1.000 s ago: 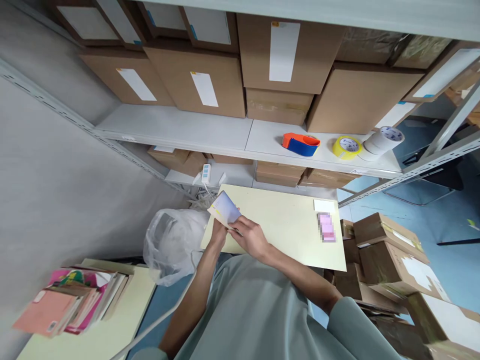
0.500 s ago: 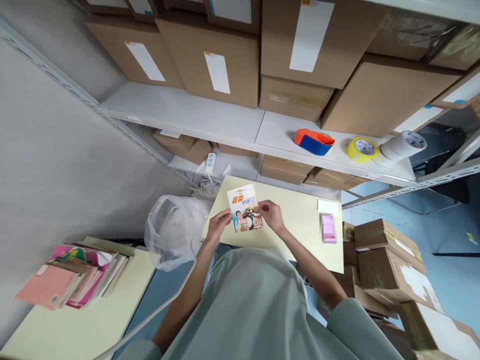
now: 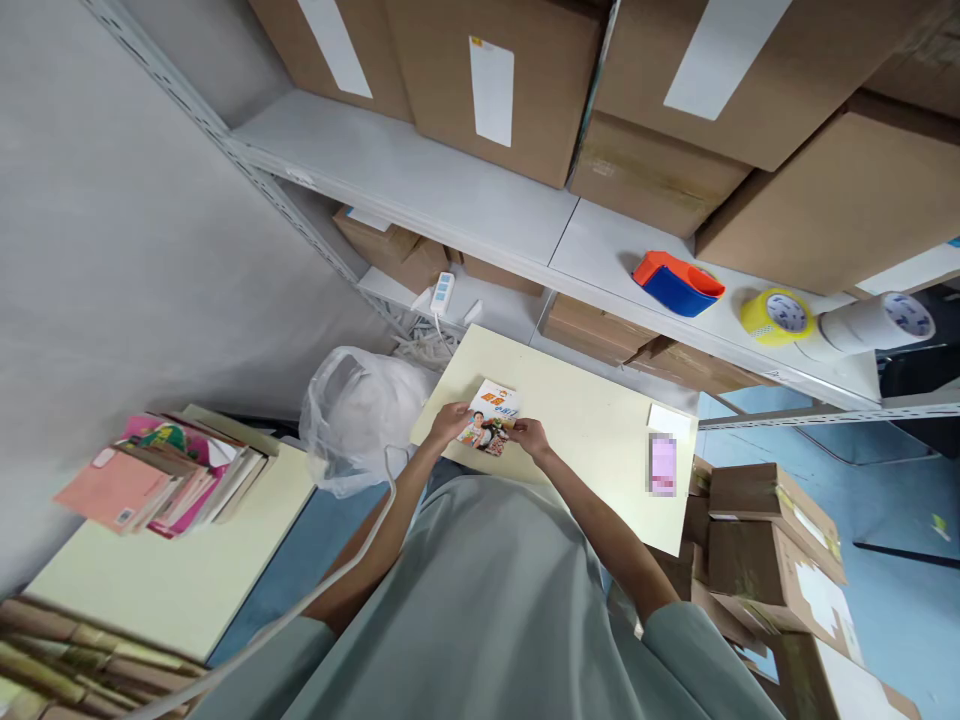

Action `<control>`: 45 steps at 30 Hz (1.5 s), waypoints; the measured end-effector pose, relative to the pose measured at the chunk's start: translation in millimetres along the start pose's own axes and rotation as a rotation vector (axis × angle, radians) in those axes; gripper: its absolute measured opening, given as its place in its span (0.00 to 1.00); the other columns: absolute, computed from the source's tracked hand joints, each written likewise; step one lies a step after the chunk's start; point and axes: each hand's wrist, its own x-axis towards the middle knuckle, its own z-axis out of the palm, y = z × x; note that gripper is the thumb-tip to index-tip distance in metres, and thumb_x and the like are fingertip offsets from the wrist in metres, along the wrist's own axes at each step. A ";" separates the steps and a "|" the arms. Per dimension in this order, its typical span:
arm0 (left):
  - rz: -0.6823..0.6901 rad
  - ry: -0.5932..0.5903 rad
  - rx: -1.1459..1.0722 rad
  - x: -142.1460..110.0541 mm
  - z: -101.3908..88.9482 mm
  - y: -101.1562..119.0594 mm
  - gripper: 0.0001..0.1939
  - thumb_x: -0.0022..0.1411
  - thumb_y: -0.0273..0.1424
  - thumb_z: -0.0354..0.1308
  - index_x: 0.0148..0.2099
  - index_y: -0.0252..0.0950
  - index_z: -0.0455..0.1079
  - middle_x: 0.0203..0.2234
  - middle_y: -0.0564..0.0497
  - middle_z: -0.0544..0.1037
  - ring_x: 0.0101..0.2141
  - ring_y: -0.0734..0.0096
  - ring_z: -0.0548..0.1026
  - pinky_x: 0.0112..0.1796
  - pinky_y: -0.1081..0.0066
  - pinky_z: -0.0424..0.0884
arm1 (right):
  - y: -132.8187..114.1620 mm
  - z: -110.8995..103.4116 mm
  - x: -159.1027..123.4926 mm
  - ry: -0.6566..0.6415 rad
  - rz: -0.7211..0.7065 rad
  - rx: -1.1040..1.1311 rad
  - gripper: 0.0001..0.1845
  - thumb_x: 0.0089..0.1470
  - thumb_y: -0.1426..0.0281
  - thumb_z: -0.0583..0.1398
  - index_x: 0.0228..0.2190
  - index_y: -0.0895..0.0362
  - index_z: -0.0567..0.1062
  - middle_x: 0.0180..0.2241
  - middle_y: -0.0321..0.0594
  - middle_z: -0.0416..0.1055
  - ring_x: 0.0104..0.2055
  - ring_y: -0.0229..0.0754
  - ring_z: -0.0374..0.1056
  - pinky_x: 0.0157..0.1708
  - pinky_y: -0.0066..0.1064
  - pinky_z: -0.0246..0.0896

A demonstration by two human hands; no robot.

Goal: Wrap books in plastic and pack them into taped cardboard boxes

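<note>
A small book (image 3: pixel 491 415) with a colourful printed cover is held just over the pale yellow table (image 3: pixel 581 420) in front of me. My left hand (image 3: pixel 450 424) grips its left edge, fingers closed. On the lower right edge, my right hand (image 3: pixel 529 437) pinches the book between thumb and fingers. Whether the book rests on the tabletop or hovers over it, I cannot tell. Farther right on the same table lie a blurred pink item (image 3: pixel 662 465) and a white slip (image 3: pixel 669 421).
A shelf (image 3: pixel 420 180) ahead carries cardboard boxes (image 3: pixel 495 90), an orange-and-blue tape dispenser (image 3: pixel 679 284) and tape rolls (image 3: pixel 780 316). At left are a stack of books (image 3: pixel 165 470) and a clear plastic bag (image 3: pixel 367 415). Stacked cartons (image 3: pixel 772 540) stand on the right.
The view has shifted, so the shelf items sit farther right. The book now appears smaller and tilted the other way, with both hands still on it.
</note>
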 end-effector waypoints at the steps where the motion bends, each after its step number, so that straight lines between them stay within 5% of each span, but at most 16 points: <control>1: 0.007 0.015 -0.003 5.5 -2.9 3.8 0.20 0.54 0.44 0.69 0.42 0.35 0.85 0.41 0.42 0.89 0.51 0.44 0.85 0.51 0.60 0.78 | -4.7 2.0 7.6 0.008 -0.007 0.010 0.20 0.40 0.53 0.78 0.29 0.53 0.84 0.27 0.38 0.83 0.37 0.51 0.82 0.39 0.37 0.77; 9: 0.069 0.122 -0.104 34.5 -22.9 22.4 0.22 0.63 0.37 0.65 0.57 0.34 0.83 0.62 0.42 0.83 0.62 0.48 0.79 0.63 0.61 0.73 | -32.4 12.3 39.8 0.070 -0.024 0.067 0.33 0.43 0.57 0.77 0.51 0.54 0.84 0.55 0.52 0.84 0.56 0.59 0.81 0.58 0.50 0.76; 14: 0.077 0.214 -0.141 16.5 -26.5 -2.2 0.21 0.66 0.34 0.64 0.60 0.36 0.81 0.65 0.41 0.80 0.66 0.47 0.76 0.66 0.56 0.72 | -17.7 28.5 22.5 0.010 0.003 0.050 0.28 0.44 0.57 0.74 0.47 0.54 0.84 0.60 0.52 0.82 0.56 0.56 0.81 0.59 0.49 0.75; 18: 0.031 0.293 -0.162 -2.9 -44.3 -36.0 0.22 0.68 0.31 0.63 0.62 0.33 0.79 0.66 0.37 0.78 0.65 0.46 0.76 0.64 0.53 0.75 | -0.4 51.5 2.2 -0.055 0.057 0.053 0.25 0.43 0.55 0.74 0.42 0.54 0.83 0.52 0.50 0.85 0.50 0.51 0.82 0.57 0.47 0.77; 26: -0.106 0.511 -0.059 -21.6 -104.2 -121.1 0.21 0.69 0.28 0.57 0.62 0.36 0.77 0.62 0.36 0.79 0.58 0.49 0.81 0.60 0.51 0.79 | 1.1 112.0 -26.6 -0.182 0.183 0.130 0.29 0.40 0.52 0.79 0.39 0.56 0.84 0.43 0.47 0.87 0.43 0.49 0.84 0.55 0.45 0.79; 33: -0.210 0.461 -0.043 -12.4 -130.5 -184.5 0.20 0.67 0.29 0.57 0.60 0.37 0.77 0.60 0.35 0.80 0.53 0.50 0.82 0.56 0.51 0.80 | -22.1 182.0 -29.1 -0.268 0.135 -0.018 0.27 0.50 0.48 0.75 0.43 0.55 0.84 0.44 0.48 0.87 0.45 0.49 0.84 0.54 0.43 0.80; 40: -0.169 0.374 -0.083 9.1 -128.3 -211.1 0.21 0.66 0.30 0.57 0.60 0.36 0.76 0.59 0.34 0.80 0.59 0.46 0.79 0.61 0.47 0.78 | -38.4 267.8 6.6 -0.428 0.012 -0.221 0.23 0.63 0.51 0.69 0.51 0.53 0.83 0.56 0.48 0.84 0.52 0.49 0.84 0.55 0.42 0.81; 45: 0.030 0.433 -0.041 10.9 -142.5 -212.1 0.21 0.72 0.31 0.54 0.64 0.37 0.73 0.66 0.32 0.74 0.69 0.44 0.71 0.70 0.43 0.67 | -39.4 295.8 48.5 -0.301 -0.097 -0.692 0.23 0.67 0.65 0.66 0.61 0.56 0.78 0.63 0.53 0.79 0.49 0.49 0.84 0.59 0.42 0.77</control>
